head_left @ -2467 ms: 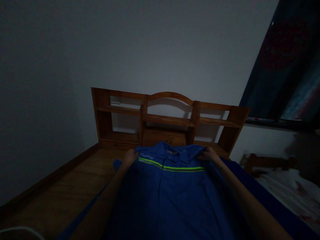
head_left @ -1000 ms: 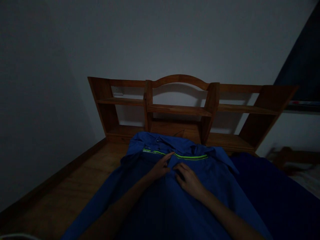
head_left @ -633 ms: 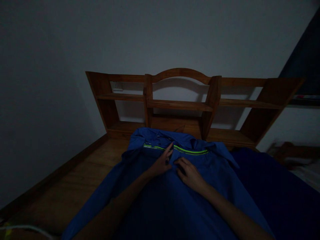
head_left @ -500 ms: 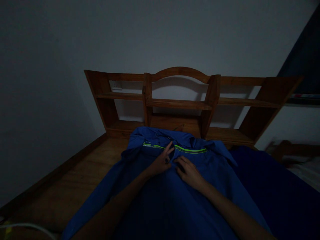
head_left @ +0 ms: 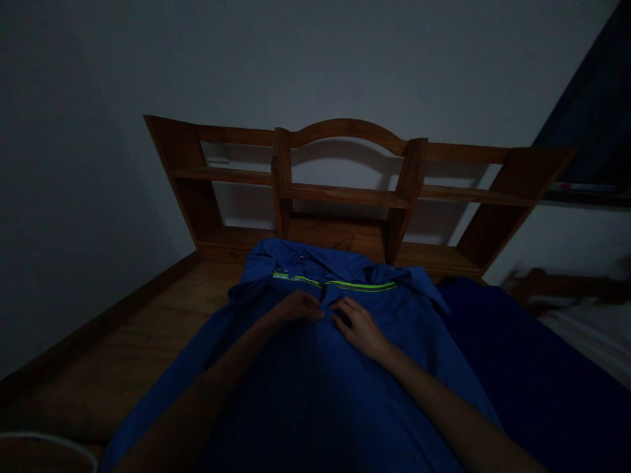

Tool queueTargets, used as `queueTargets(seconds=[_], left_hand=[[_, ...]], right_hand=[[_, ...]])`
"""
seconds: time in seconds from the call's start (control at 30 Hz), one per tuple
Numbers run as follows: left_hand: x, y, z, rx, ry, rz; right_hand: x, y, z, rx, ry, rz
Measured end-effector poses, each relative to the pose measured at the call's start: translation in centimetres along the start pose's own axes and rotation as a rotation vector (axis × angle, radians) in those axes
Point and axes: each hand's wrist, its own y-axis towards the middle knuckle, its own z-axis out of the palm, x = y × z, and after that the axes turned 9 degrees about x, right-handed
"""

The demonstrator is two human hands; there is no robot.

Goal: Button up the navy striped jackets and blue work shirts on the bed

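Observation:
A blue work jacket [head_left: 315,394] with a yellow-green reflective stripe [head_left: 335,284] lies spread front-up on a wooden bed platform [head_left: 148,328]. My left hand [head_left: 296,307] rests on the chest just below the stripe, fingers curled and pinching the fabric at the front opening. My right hand [head_left: 355,324] lies right beside it, fingers bent and pressed on the cloth at the same spot. The two hands nearly touch. The room is dim, so small details at the fingertips are not visible.
A wooden headboard with open shelves [head_left: 345,194] stands against the grey wall behind the collar. Dark blue cloth [head_left: 532,368] spreads to the right of the jacket. A white cable [head_left: 44,439] shows at the bottom left. A dark curtain [head_left: 596,112] hangs at the upper right.
My hands moved from the jacket's shoulders to the middle of its chest. Since half a second ago my left fingers have curled down onto the fabric.

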Motion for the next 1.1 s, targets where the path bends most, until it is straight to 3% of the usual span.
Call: queueTargets(seconds=[0.33, 0.53, 0.77, 0.93, 1.1], left_hand=[[0.5, 0.7, 0.3, 0.068, 0.027, 0.131], [0.2, 0.9, 1.3, 0.075, -0.092, 0.287], [-0.1, 0.6, 1.6, 0.055, -0.115, 0.275], [-0.8, 0.4, 1.9, 0.082, -0.135, 0.270], [-0.8, 0.3, 1.6, 0.081, -0.086, 0.235]], right_hand=[[0.1, 0.2, 0.4, -0.064, 0.047, 0.061], [0.2, 0.3, 0.1, -0.135, 0.280, 0.148], [-1.2, 0.6, 0.9, -0.112, 0.526, 0.197], [-2.5, 1.1, 0.8, -0.011, 0.730, 0.187], [-2.9, 1.1, 0.8, 0.031, 0.787, 0.197]])
